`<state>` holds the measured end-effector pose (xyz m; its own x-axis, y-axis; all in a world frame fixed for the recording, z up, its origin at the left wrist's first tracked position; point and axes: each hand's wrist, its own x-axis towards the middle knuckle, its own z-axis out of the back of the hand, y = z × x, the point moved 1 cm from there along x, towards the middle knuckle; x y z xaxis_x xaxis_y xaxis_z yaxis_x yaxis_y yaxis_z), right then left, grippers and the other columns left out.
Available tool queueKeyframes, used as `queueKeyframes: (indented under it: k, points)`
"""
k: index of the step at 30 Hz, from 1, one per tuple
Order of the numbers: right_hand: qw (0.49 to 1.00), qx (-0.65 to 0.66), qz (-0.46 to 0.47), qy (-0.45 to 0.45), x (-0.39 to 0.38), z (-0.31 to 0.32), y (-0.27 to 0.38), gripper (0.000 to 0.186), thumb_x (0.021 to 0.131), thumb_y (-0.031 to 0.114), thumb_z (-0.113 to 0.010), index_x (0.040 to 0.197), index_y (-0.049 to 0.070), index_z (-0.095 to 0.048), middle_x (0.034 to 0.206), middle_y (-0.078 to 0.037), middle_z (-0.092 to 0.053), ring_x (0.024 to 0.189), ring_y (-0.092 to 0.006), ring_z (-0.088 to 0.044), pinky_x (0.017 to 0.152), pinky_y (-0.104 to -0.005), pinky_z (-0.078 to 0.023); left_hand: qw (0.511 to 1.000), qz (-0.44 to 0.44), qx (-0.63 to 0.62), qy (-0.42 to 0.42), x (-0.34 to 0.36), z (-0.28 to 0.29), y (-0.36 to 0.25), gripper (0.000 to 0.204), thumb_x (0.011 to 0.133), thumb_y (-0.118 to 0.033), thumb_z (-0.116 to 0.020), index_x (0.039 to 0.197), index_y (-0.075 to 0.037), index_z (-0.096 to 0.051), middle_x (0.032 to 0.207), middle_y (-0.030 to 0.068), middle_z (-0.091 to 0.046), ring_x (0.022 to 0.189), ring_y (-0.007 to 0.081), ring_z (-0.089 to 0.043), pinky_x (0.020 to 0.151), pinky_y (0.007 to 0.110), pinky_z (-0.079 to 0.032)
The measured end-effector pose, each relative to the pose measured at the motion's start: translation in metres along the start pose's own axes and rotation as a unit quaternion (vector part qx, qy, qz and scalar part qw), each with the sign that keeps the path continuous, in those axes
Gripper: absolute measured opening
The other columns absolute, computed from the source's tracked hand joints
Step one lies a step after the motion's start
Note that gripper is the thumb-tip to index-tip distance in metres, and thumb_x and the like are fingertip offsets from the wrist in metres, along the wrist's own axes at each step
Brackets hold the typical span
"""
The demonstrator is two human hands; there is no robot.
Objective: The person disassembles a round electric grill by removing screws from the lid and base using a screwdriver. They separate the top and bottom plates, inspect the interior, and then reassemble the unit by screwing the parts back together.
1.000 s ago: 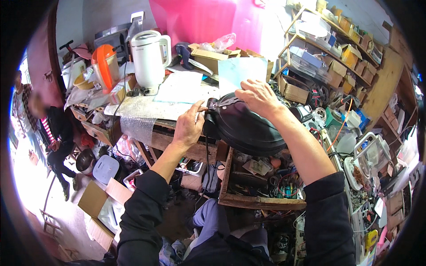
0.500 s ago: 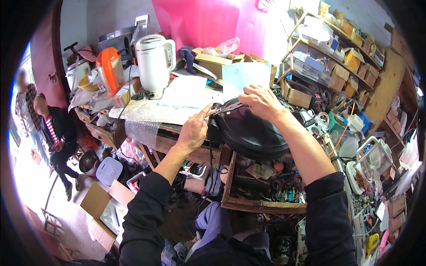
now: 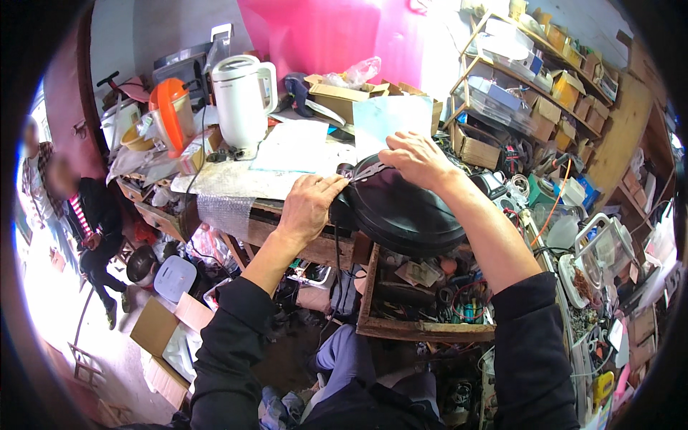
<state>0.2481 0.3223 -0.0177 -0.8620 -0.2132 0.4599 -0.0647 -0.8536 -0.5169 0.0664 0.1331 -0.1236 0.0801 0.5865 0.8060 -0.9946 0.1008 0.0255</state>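
From afar, my right hand (image 3: 414, 158) grasps silver metal pliers (image 3: 369, 171). My left hand (image 3: 309, 204), grip unclear, probably steadies the round, glossy black appliance (image 3: 403, 204).

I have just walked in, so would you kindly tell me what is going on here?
Someone in dark sleeves is working on a round black appliance at the edge of a cluttered bench, over an open drawer. The right hand holds a silver metal tool, apparently pliers, and the left hand is close to its tip, at the appliance's left side. A white jug stands further back.
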Motion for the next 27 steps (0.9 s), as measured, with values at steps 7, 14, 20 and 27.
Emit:
queueKeyframes:
  k: [7,14,20,27]
  points:
    - [0.999,-0.021,-0.020,0.039,0.003,0.026,-0.004,0.014,0.073,0.007,-0.067,0.086,0.012,-0.065,0.091,-0.006,-0.057,0.099,-0.0264,-0.059,0.088,-0.0418,-0.045,0.998,0.003,0.060,0.037,0.008,0.008,-0.012,0.039,0.089,-0.004,-0.060,0.126,-0.008,-0.071,0.125,0.0058,-0.071,0.107,0.0260,-0.065,0.098,0.041,-0.050]
    - [0.988,-0.022,-0.153,-0.008,-0.032,0.065,0.008,0.015,0.072,0.005,-0.068,0.086,0.009,-0.067,0.093,-0.009,-0.062,0.102,-0.0283,-0.060,0.088,-0.0420,-0.045,0.993,0.018,0.076,0.089,0.011,0.012,-0.014,0.041,0.091,-0.005,-0.057,0.130,-0.009,-0.068,0.130,0.0047,-0.068,0.111,0.0274,-0.064,0.096,0.040,-0.050]
    - [0.952,0.042,-0.286,-0.102,-0.090,0.099,0.058,0.018,0.071,0.002,-0.070,0.079,0.002,-0.054,0.085,-0.013,-0.056,0.085,-0.0346,-0.058,0.076,-0.0452,-0.046,0.993,0.008,-0.003,0.120,0.019,0.007,0.000,0.047,0.088,0.001,-0.054,0.130,-0.011,-0.070,0.129,0.0077,-0.069,0.113,0.0306,-0.063,0.102,0.043,-0.048]
    - [0.833,0.238,-0.474,-0.158,-0.201,0.094,0.144,0.036,0.073,-0.007,-0.073,0.073,0.001,-0.038,0.074,-0.009,-0.041,0.064,-0.0219,-0.042,0.058,-0.0346,-0.034,0.991,-0.006,-0.063,0.114,0.024,0.015,0.012,0.044,0.085,0.005,-0.055,0.123,-0.009,-0.073,0.122,0.0091,-0.072,0.114,0.0316,-0.062,0.109,0.043,-0.045]
